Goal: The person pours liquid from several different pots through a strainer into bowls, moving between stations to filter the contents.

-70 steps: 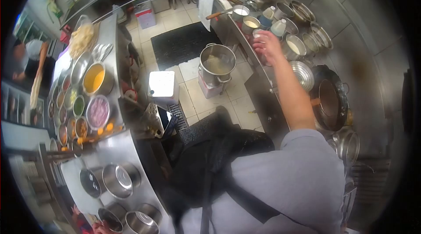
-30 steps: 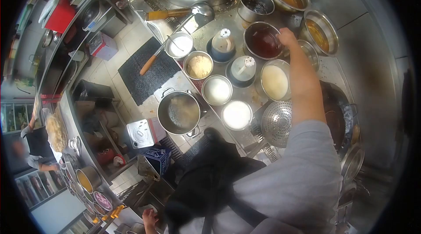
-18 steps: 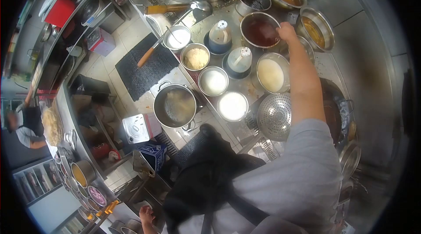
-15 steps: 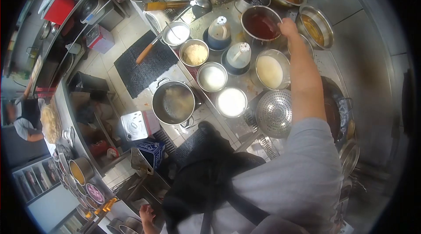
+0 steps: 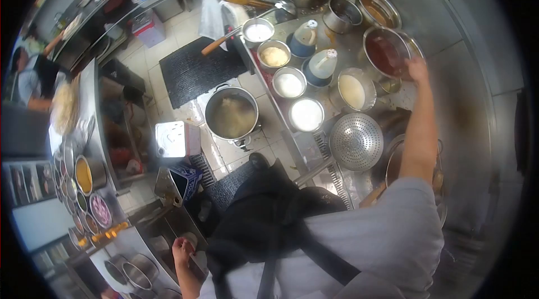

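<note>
My right hand (image 5: 416,69) is closed on the near rim of a steel pot (image 5: 387,52) of dark red sauce. The pot tilts toward me, beside a steel bowl of amber liquid at the back right. Low at the left, my left hand (image 5: 184,248) hangs away from the pots. Its fingers are loosely curled and I see nothing in them. Nearest my right forearm stand a pot of pale cream liquid (image 5: 352,90) and a perforated steel strainer (image 5: 356,142).
White-filled bowls (image 5: 306,114), a bowl of yellowish paste (image 5: 274,54) and two squeeze bottles (image 5: 323,64) line the counter. A ladle (image 5: 222,40) juts over its edge. On the floor stands a large stockpot (image 5: 231,113). Another person (image 5: 35,77) works at far left.
My right hand has drawn the red-sauce pot rightward from beside the squeeze bottles, and it now tilts. The view has turned, and my left hand appears slightly higher.
</note>
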Demonstrator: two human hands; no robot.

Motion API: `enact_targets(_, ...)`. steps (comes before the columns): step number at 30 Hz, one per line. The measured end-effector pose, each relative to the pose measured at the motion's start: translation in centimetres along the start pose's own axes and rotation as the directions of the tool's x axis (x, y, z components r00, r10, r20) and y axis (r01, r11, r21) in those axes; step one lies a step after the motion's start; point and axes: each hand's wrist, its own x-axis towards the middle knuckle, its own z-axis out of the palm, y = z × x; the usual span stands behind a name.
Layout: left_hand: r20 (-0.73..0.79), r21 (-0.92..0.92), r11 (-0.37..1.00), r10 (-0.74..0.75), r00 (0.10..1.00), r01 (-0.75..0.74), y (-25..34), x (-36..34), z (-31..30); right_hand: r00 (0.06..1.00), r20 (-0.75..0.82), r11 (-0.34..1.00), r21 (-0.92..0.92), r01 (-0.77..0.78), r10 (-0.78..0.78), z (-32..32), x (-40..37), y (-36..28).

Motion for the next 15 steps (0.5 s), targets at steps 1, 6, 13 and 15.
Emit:
enact_targets(1, 0.050, -0.088, 0.996, 0.013, 0.999, -0.008, -1.2, 0.0, 0.3, 0.994, -0.022, 0.990, -0.100, 0.102, -0.105, -1.0, -1.6, 0.2)
enact_targets(6, 0.030, -0.121, 0.964, 0.240, 0.970, -0.235, -8.4, 1.6, 1.1, 0.998, 0.069, 0.999, 0.053, -0.010, 0.007, -5.3, -12.5, -3.1)
enact_targets(13, -0.159, 0.032, 0.908, 0.417, 0.895, -0.417, -12.4, -6.1, -0.4, 0.915, 0.296, 0.960, 0.126, 0.249, -0.276, 0.7, -21.8, -4.7)
enact_targets(15, -0.170, -0.005, 0.899, 0.431, 0.886, -0.438, -16.4, -7.4, -0.2, 0.846, 0.385, 0.907, -0.046, 0.418, -0.370, 2.3, -26.6, -10.0)
